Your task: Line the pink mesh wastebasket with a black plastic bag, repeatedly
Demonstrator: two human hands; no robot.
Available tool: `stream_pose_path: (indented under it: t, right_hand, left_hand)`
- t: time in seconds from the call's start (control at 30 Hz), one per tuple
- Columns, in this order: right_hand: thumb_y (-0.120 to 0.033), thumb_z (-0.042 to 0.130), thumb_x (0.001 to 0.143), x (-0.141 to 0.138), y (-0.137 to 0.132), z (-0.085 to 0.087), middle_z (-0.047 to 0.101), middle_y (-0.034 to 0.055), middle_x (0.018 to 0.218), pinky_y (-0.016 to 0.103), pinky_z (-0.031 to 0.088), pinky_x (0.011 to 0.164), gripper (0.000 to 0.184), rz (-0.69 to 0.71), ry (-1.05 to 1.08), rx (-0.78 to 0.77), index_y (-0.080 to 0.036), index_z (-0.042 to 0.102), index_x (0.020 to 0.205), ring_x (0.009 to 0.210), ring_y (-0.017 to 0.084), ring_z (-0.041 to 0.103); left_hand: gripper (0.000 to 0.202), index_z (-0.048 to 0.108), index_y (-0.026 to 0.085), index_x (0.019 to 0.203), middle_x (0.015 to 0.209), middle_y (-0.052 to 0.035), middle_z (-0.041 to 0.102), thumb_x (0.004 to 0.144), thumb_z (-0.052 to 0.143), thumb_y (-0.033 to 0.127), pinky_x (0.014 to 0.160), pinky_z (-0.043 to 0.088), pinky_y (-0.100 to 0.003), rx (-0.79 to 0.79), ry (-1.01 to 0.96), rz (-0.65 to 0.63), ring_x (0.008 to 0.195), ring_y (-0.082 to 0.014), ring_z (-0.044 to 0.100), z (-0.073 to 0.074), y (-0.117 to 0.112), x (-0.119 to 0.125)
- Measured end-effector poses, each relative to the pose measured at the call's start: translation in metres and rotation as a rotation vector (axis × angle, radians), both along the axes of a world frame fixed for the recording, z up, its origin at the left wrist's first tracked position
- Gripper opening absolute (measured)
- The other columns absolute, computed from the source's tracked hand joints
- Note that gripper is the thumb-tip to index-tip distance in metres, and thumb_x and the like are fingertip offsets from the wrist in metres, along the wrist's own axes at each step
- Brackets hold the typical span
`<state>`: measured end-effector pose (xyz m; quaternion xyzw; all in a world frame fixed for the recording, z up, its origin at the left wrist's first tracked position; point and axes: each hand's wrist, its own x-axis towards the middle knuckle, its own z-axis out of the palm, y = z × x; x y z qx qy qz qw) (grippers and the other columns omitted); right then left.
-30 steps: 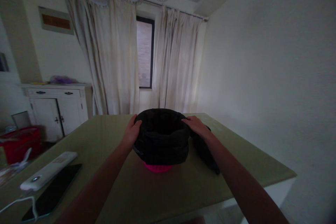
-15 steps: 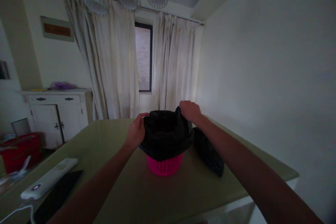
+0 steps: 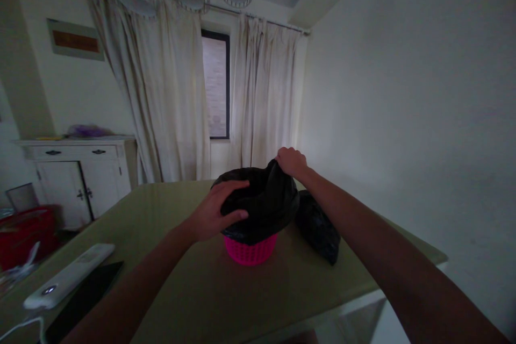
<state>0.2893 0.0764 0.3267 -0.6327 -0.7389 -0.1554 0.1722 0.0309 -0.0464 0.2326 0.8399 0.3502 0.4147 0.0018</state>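
A pink plastic basket (image 3: 250, 251) with slotted sides stands on the table, and a black garbage bag (image 3: 266, 215) lines it, folded down over its rim. My right hand (image 3: 292, 163) is closed on the bag's edge at the far right and pulls that edge up into a peak. At the left side of the bag, my left hand (image 3: 215, 208) is open, thumb and fingers spread apart against or just in front of the black plastic. Another black plastic bundle (image 3: 318, 226) lies on the table right of the basket, partly behind my right forearm.
The green tabletop (image 3: 193, 290) extends around the basket. At its left lie a white power strip-like device (image 3: 70, 277) with a cable and a dark flat object (image 3: 86, 298). Beyond stand a white cabinet (image 3: 80, 172) and a red container (image 3: 28, 239). A wall rises on the right.
My left hand has let go of the bag's left edge and opened, moving right across the bag's front. My right hand still grips its edge. The view has shifted slightly.
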Motion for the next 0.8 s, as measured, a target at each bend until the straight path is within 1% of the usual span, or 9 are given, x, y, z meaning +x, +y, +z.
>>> stream_pose_path:
  t: [0.07,0.13,0.27,0.4,0.5,0.6,0.67,0.73,0.8]
  right_hand:
    - [-0.043,0.051,0.103,0.003,0.0,0.002,0.071,0.0219,0.124,0.045,0.056,0.089,0.039,-0.019,0.021,-0.005,-0.016,0.07,0.124,0.117,0.037,0.07]
    - [-0.049,0.055,0.101,0.007,0.001,0.004,0.072,0.0215,0.124,0.045,0.056,0.089,0.041,-0.028,0.026,-0.007,-0.017,0.071,0.122,0.117,0.037,0.069]
    - [-0.05,0.064,0.096,0.015,0.008,0.007,0.073,0.0205,0.124,0.046,0.057,0.089,0.04,-0.021,0.048,0.012,-0.018,0.074,0.117,0.115,0.037,0.07]
    - [-0.045,0.074,0.09,0.026,0.019,0.012,0.076,0.0167,0.118,0.042,0.058,0.09,0.031,0.008,0.174,-0.039,-0.019,0.078,0.106,0.111,0.033,0.072]
    - [-0.035,0.077,0.088,0.035,0.026,0.013,0.079,0.0122,0.093,0.035,0.06,0.085,0.02,0.048,0.351,-0.091,-0.016,0.079,0.093,0.092,0.026,0.077]
    - [-0.024,0.076,0.087,0.042,0.029,0.01,0.073,0.0053,0.069,0.029,0.061,0.067,0.01,0.06,0.657,-0.106,-0.014,0.076,0.085,0.063,0.017,0.071]
    - [-0.017,0.076,0.085,0.044,0.029,0.008,0.068,0.0017,0.064,0.026,0.059,0.057,0.006,0.071,0.869,-0.096,-0.014,0.073,0.081,0.053,0.013,0.065]
    - [-0.012,0.076,0.085,0.045,0.029,0.008,0.063,-0.0014,0.058,0.022,0.057,0.052,0.011,0.097,1.042,-0.098,-0.014,0.07,0.076,0.048,0.009,0.058]
    - [-0.011,0.076,0.085,0.043,0.028,0.009,0.059,-0.0033,0.053,0.02,0.055,0.05,0.016,0.135,1.189,-0.103,-0.014,0.067,0.072,0.046,0.008,0.055]
  left_hand:
    - [0.043,0.069,0.026,0.127,0.128,-0.0087,0.074,0.092,0.069,0.051,0.108,0.048,-0.044,-0.075,0.134,-0.125,0.12,-0.0272,0.066,0.005,-0.006,0.006]
    - [0.028,0.076,0.024,0.108,0.109,-0.0057,0.079,0.098,0.062,0.046,0.097,0.052,-0.038,-0.154,0.103,-0.156,0.104,-0.0231,0.071,0.009,-0.005,0.013]
    - [0.03,0.072,0.021,0.088,0.085,-0.0029,0.075,0.098,0.056,0.044,0.074,0.052,-0.029,-0.275,-0.194,-0.04,0.08,-0.0184,0.068,0.015,0.011,0.02]
    - [0.034,0.068,0.02,0.102,0.075,-0.002,0.071,0.091,0.06,0.052,0.058,0.047,-0.026,-0.476,-0.611,0.054,0.066,-0.0174,0.064,0.023,0.027,0.024]
    - [0.042,0.065,0.021,0.117,0.068,0.0007,0.066,0.09,0.06,0.052,0.051,0.042,-0.025,-0.516,-0.763,0.118,0.057,-0.0164,0.06,0.031,0.033,0.025]
    - [0.041,0.065,0.021,0.121,0.068,0.0011,0.065,0.094,0.054,0.05,0.054,0.044,-0.025,-0.353,-0.657,0.122,0.06,-0.0167,0.06,0.037,0.031,0.023]
    - [0.041,0.067,0.023,0.121,0.088,-0.0032,0.074,0.091,0.061,0.05,0.069,0.052,-0.03,-0.292,-0.41,0.022,0.079,-0.02,0.068,0.039,0.026,0.018]
    - [0.046,0.07,0.025,0.121,0.112,-0.0058,0.076,0.082,0.074,0.048,0.087,0.054,-0.036,-0.274,-0.119,-0.054,0.101,-0.0252,0.07,0.039,0.022,0.014]
    - [0.042,0.073,0.027,0.118,0.118,-0.0058,0.076,0.079,0.077,0.043,0.096,0.052,-0.04,-0.263,0.043,-0.046,0.108,-0.028,0.07,0.038,0.023,0.012]
